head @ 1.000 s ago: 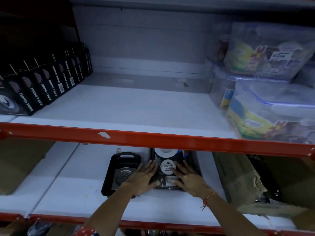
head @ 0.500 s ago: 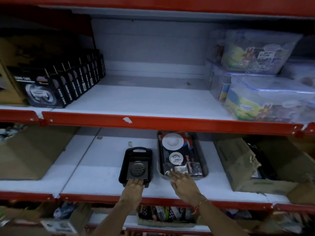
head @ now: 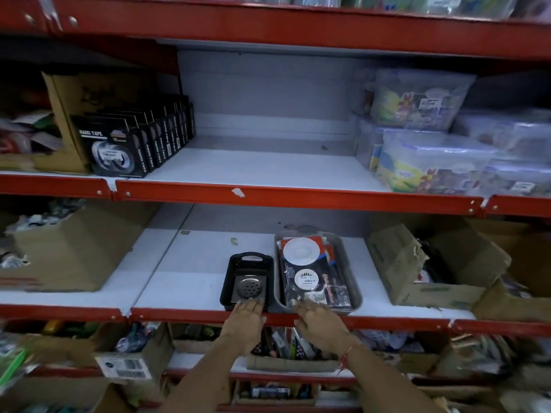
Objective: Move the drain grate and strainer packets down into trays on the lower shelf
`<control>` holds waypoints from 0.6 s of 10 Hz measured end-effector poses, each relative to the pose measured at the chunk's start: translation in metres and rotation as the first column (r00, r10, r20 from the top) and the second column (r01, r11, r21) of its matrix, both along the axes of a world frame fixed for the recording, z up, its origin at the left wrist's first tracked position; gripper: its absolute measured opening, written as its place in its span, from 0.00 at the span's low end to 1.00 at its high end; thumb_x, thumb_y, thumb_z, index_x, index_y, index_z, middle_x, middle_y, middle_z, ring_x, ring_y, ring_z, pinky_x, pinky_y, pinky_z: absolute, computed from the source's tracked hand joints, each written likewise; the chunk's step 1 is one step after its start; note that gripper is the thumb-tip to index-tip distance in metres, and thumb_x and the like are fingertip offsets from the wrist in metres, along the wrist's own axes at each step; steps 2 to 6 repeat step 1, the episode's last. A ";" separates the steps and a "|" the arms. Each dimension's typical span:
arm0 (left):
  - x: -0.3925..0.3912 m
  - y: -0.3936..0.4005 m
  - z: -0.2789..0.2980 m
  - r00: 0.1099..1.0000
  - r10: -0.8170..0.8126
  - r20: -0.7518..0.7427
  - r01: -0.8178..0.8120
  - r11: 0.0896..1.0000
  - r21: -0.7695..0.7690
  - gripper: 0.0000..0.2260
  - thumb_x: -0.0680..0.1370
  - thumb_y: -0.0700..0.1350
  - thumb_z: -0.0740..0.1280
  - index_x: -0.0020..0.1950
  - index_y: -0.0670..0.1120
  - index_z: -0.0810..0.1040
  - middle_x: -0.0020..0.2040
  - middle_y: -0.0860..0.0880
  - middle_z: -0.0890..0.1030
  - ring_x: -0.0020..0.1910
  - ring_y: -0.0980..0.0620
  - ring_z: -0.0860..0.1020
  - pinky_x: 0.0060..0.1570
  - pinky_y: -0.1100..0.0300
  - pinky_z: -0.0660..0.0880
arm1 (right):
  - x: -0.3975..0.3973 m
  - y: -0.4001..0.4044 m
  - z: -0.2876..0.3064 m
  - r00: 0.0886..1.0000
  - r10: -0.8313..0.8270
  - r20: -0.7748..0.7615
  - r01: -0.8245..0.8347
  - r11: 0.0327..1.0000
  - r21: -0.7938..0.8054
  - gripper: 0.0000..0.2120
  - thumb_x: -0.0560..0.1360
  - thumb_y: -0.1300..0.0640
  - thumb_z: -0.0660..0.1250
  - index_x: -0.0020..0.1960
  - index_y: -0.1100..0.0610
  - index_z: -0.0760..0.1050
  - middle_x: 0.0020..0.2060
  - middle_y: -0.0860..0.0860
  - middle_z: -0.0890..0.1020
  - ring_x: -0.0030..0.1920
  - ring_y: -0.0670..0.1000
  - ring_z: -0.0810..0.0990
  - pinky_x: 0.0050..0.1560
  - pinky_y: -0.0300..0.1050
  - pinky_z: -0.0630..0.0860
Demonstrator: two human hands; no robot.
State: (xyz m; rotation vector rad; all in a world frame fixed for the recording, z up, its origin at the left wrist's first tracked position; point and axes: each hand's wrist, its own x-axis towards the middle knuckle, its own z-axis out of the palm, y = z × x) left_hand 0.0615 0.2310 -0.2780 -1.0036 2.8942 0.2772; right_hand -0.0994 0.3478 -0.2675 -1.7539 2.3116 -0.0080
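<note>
On the lower shelf a small black tray (head: 232, 277) holds a square metal drain grate (head: 250, 285). To its right a grey tray (head: 351, 281) holds several strainer packets (head: 307, 272) with white round discs on dark cards. My left hand (head: 247, 318) rests with its fingertips at the black tray's near edge, fingers spread. My right hand (head: 317, 318) lies at the grey tray's near left corner, fingers apart, holding nothing. Both hands overlap the red shelf rail.
The white upper shelf (head: 262, 168) stands between black nano tape boxes (head: 140, 141) on the left and clear plastic containers (head: 429, 150) on the right. Cardboard boxes (head: 417, 263) flank the trays. Below the red rail (head: 179, 314) sit more boxes of goods.
The view has pulled back and down. Both hands have drawn back from on top of the packets to the near edges of the two trays.
</note>
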 end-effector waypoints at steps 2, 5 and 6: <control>-0.003 0.000 0.033 0.978 -0.011 -0.207 0.003 0.999 -0.037 0.22 0.83 0.48 0.49 0.76 0.43 0.57 0.76 0.45 0.62 0.76 0.48 0.57 0.76 0.55 0.52 | 0.005 -0.006 0.034 1.000 -0.008 0.010 0.009 0.987 -0.160 0.21 0.81 0.52 0.54 0.72 0.55 0.64 0.72 0.54 0.68 0.73 0.55 0.65 0.71 0.52 0.65; -0.003 0.000 0.033 0.978 -0.011 -0.207 0.003 0.999 -0.037 0.22 0.83 0.48 0.49 0.76 0.43 0.57 0.76 0.45 0.62 0.76 0.48 0.57 0.76 0.55 0.52 | 0.005 -0.006 0.034 1.000 -0.008 0.010 0.009 0.987 -0.160 0.21 0.81 0.52 0.54 0.72 0.55 0.64 0.72 0.54 0.68 0.73 0.55 0.65 0.71 0.52 0.65; -0.003 0.000 0.033 0.978 -0.011 -0.207 0.003 0.999 -0.037 0.22 0.83 0.48 0.49 0.76 0.43 0.57 0.76 0.45 0.62 0.76 0.48 0.57 0.76 0.55 0.52 | 0.005 -0.006 0.034 1.000 -0.008 0.010 0.009 0.987 -0.160 0.21 0.81 0.52 0.54 0.72 0.55 0.64 0.72 0.54 0.68 0.73 0.55 0.65 0.71 0.52 0.65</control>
